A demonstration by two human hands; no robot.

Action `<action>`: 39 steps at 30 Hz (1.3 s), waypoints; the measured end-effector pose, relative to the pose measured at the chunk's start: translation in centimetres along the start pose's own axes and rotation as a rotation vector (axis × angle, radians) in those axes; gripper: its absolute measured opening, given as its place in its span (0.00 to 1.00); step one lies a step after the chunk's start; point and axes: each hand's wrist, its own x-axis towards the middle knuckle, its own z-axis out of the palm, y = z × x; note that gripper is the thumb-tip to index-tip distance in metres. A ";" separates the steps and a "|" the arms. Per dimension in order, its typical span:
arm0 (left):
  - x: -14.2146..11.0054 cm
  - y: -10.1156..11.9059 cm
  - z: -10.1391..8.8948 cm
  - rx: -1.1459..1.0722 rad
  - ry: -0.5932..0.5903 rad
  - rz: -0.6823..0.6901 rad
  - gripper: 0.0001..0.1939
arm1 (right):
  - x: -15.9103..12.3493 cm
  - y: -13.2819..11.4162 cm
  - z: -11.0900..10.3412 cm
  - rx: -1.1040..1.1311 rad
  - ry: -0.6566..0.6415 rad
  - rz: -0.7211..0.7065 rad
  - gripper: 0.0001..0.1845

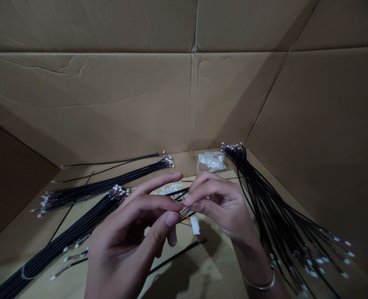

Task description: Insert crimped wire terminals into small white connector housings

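Observation:
My left hand (140,232) is closed in a pinch, thumb against fingertips, on thin coloured wires. Close against it, my right hand (219,203) pinches the same wires between thumb and forefinger. A white connector (195,225) hangs below the fingertips from orange, yellow and grey wires. The exact spot where the fingertips meet is small and partly hidden by the fingers. A short red wire end (187,181) shows just above my right hand. Behind the hands lies a small pile of loose white connector housings (171,189).
Black cable bundles with white plugs lie at the left (78,224), back left (109,180) and right (264,199). A clear bag of white parts (211,161) sits at the back. A single black cable (177,255) lies below the hands. Cardboard walls (124,104) stand around.

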 end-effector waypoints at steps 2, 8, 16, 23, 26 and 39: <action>0.2 0.0 -0.1 0.006 -0.029 -0.009 0.07 | 0.1 0.2 0.1 0.046 -0.003 0.031 0.05; 0.6 -0.1 -0.1 -0.018 -0.029 -0.050 0.09 | -0.2 -0.6 0.7 0.037 0.118 0.173 0.09; 0.8 -0.1 -0.1 -0.054 0.021 -0.048 0.05 | -1.2 -3.5 1.2 -0.031 0.176 0.371 0.03; 1.1 -0.7 -0.3 0.031 -0.004 0.099 0.04 | -1.3 -4.3 1.9 -0.314 0.232 0.202 0.07; 1.1 -0.6 -0.5 0.050 -0.059 0.064 0.04 | -1.2 -4.3 1.9 -0.363 0.228 0.156 0.09; 1.3 -0.5 -0.2 -0.075 -0.169 -0.239 0.10 | -1.4 -3.9 1.8 -0.436 0.204 0.315 0.08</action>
